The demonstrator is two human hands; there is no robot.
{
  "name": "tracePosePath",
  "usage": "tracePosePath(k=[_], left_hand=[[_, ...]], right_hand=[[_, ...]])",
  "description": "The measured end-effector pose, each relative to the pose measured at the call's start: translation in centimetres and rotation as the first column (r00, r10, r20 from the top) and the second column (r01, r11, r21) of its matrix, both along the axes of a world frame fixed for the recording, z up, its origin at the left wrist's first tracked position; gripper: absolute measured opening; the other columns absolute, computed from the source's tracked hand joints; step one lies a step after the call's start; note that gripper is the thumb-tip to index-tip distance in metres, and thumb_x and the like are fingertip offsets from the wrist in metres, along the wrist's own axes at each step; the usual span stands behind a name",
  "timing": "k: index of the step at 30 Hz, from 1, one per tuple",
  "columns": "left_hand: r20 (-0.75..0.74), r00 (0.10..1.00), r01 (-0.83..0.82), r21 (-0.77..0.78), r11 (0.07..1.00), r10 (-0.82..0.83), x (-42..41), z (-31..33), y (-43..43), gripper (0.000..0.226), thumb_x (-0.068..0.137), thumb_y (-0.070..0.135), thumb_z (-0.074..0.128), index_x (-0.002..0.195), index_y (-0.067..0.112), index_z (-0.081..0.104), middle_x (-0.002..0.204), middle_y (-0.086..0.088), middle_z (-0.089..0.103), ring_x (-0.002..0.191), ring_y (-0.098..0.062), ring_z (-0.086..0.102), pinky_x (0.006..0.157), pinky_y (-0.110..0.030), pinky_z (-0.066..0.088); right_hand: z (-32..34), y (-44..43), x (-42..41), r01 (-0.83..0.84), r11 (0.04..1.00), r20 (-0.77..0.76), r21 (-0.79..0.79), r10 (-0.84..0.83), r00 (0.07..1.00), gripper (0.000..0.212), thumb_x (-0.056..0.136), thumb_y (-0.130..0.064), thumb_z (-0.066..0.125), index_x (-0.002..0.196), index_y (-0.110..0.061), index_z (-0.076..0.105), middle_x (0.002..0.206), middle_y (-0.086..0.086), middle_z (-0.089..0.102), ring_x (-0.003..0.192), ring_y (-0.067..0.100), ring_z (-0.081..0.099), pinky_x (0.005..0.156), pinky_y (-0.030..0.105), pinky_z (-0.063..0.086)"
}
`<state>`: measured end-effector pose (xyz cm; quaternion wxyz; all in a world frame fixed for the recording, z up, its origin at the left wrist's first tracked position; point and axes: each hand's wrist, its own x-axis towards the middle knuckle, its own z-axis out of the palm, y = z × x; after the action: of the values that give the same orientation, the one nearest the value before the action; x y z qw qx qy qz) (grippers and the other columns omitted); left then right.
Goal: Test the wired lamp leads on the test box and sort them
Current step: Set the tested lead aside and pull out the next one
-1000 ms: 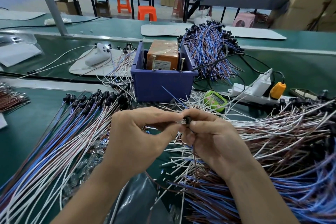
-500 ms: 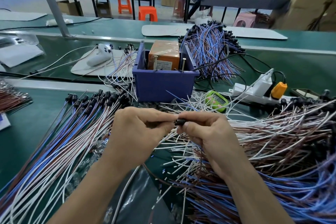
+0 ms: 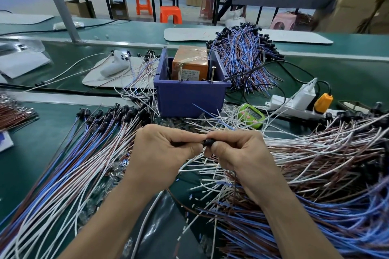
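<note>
Head-worn view; faces forward and down, close over bench (image 3: 35, 153)

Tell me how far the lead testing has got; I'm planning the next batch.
Seemingly done: the combed bundle of blue, white and brown leads on the left, plus another bundle behind the blue plastic bin. In hand: left hand and right hand both pinch one black-socketed lamp lead, not yet at the orange test box. Left: the large tangled heap of leads on the right.

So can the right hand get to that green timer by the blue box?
Probably yes. The green timer lies just beyond the right hand, with only loose white leads lying between them. But that hand is busy pinching a small black lamp holder.
</note>
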<state>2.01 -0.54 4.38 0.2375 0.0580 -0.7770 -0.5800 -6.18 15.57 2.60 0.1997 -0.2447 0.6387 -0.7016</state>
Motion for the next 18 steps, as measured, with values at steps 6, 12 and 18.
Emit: tracePosePath(k=[6, 12, 18], left_hand=[[0.136, 0.991, 0.009, -0.024, 1.000, -0.005, -0.1, -0.2, -0.9, 0.037, 0.075, 0.005, 0.088, 0.086, 0.040, 0.083, 0.072, 0.003, 0.078, 0.068, -0.014, 0.076, 0.066, -0.029, 0.062], [0.148, 0.909, 0.264, 0.516, 0.815, -0.389, -0.3, 0.0, -1.7, 0.028, 0.069, 0.027, 0.088, 0.094, 0.013, 0.084, 0.081, -0.017, 0.078, 0.070, -0.019, 0.076, 0.064, -0.021, 0.059], [0.136, 0.893, 0.286, 0.563, 0.775, -0.429, -0.6, -1.1, -1.9, 0.019, 0.071, 0.021, 0.087, 0.089, 0.014, 0.085, 0.070, -0.007, 0.074, 0.058, -0.011, 0.068, 0.058, -0.018, 0.054]], right_hand=[[0.3, 0.4, 0.2, 0.033, 0.987, -0.125, 0.157, -0.013, 0.992, 0.028, 0.068, -0.033, 0.069, 0.092, -0.027, 0.083, 0.071, 0.032, 0.062, 0.048, 0.018, 0.031, 0.045, 0.028, 0.024], [0.8, 0.8, 0.0, -0.055, 0.998, 0.058, 0.007, 0.055, 0.997, 0.022, 0.079, -0.013, 0.071, 0.098, -0.015, 0.082, 0.064, 0.018, 0.065, 0.050, 0.023, 0.027, 0.047, 0.037, 0.016], [0.7, 0.9, 0.1, -0.113, 0.994, -0.018, 0.014, 0.113, 0.993, 0.023, 0.081, -0.010, 0.070, 0.097, -0.020, 0.083, 0.064, 0.013, 0.067, 0.049, 0.025, 0.033, 0.045, 0.028, 0.024]])
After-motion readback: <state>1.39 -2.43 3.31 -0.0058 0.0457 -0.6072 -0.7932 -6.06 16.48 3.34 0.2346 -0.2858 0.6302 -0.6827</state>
